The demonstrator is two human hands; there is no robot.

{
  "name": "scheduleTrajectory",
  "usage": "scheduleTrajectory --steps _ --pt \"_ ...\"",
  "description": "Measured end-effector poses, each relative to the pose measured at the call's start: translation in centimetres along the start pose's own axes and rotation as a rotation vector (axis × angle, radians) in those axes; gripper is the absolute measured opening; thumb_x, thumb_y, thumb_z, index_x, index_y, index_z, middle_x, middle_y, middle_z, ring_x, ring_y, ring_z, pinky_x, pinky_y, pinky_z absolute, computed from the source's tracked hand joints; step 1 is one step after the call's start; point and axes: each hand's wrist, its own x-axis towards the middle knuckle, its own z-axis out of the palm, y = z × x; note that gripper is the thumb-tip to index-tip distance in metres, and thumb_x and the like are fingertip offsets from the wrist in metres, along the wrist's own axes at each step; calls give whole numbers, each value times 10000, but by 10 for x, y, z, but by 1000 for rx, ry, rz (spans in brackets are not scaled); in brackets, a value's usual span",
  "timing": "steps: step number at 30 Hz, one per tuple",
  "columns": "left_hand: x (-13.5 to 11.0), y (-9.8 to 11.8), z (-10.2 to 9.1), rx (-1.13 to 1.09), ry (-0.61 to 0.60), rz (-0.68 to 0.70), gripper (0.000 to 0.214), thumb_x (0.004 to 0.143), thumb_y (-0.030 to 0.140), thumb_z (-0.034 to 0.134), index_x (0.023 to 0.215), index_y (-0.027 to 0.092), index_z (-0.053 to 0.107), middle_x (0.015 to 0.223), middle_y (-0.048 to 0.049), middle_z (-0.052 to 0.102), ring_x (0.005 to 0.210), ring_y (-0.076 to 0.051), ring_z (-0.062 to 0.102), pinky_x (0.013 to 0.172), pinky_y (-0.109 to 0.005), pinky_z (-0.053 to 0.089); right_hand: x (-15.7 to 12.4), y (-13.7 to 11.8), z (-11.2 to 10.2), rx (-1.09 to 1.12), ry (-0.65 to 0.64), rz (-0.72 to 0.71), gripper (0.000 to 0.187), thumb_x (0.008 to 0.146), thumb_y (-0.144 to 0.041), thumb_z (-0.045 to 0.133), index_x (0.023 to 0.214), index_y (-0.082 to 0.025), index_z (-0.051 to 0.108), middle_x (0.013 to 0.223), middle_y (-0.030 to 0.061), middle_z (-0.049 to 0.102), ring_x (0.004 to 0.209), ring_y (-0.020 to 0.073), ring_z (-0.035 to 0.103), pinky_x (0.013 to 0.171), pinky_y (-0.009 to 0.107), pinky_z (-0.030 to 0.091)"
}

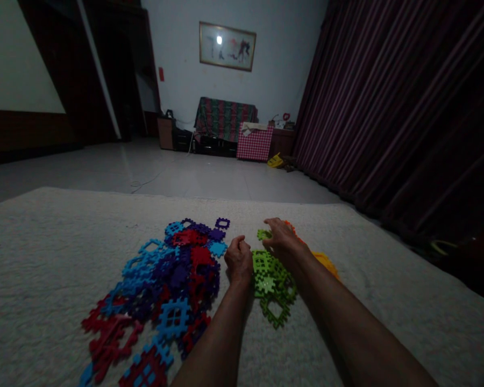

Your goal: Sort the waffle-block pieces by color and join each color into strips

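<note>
My left hand (239, 260) is curled closed between the mixed pile and the green pieces; whatever its fingers may hold is hidden. Just right of it lies a heap of green interlocking plastic tiles (275, 310) with toothed edges, some with window-like openings. My right hand (282, 236) is over the far end of this heap, thumb and fingers apart around a small green tile (263, 235); whether they touch it I cannot tell. Orange tiles (292, 228) and yellow tiles (326, 263) show partly behind my right hand and forearm.
To the left spreads a mixed pile of blue tiles (174, 318), red tiles (115, 338) and purple tiles (177, 274). One purple tile (222, 223) lies at its far end. Everything rests on a pale rug (367, 322). A dark curtain (347, 107) hangs along the right.
</note>
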Motion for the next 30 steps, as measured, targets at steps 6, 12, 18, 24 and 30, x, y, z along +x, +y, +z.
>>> scheduleTrajectory --steps 6,12,18,24,30 --pt "-1 4 -2 -15 -6 -33 361 826 224 428 1068 189 693 887 -89 744 872 -229 707 801 -335 539 0 -2 -6 -80 -71 -28 345 680 -209 678 1025 -208 694 1137 104 682 1170 299 539 1008 420 323" --pt "-3 8 -4 -17 -14 -55 369 840 224 418 1090 173 686 919 -95 747 873 -214 708 783 -310 539 -4 -3 2 -66 -10 -47 143 778 -199 581 882 -214 679 1045 87 687 1117 267 535 1007 428 306" --pt "-2 5 -2 1 -1 -50 373 838 214 419 1088 172 693 928 -87 750 861 -203 708 766 -293 542 -4 0 12 3 142 -62 291 797 -122 551 1054 -212 654 1190 81 654 1175 230 519 1055 392 293" --pt "0 1 1 14 19 -14 372 824 192 438 1088 177 699 920 -78 756 887 -202 706 797 -295 546 -21 -7 -5 233 84 -126 345 862 -180 520 1185 -191 639 1209 95 664 1100 202 608 949 302 450" --pt "-2 2 1 74 25 22 375 823 175 439 1075 192 716 887 -63 760 883 -202 705 812 -300 548 -74 -22 -49 227 -273 -146 630 759 -384 701 1325 -139 572 1328 167 615 1132 284 620 930 360 496"
